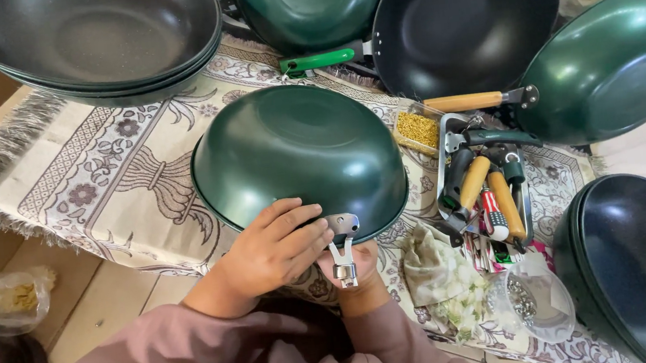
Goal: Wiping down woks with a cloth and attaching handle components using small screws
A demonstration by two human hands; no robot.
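Note:
A dark green wok (pixel 296 156) lies upside down on a patterned cloth (pixel 107 180) in front of me. At its near rim a grey metal handle bracket (pixel 342 245) sticks out toward me. My left hand (pixel 274 251) rests on the rim with its fingers curled over the edge beside the bracket. My right hand (pixel 363 269) sits under the bracket and is mostly hidden by it; it seems to grip the bracket's end from below.
Stacked dark woks (pixel 84 38) stand at the back left. More green and black woks (pixel 614 63) ring the back and right. A tray of handles and tools (pixel 484 188), a small box of yellow bits (pixel 418 130) and a clear tub of screws (pixel 532 303) lie to the right.

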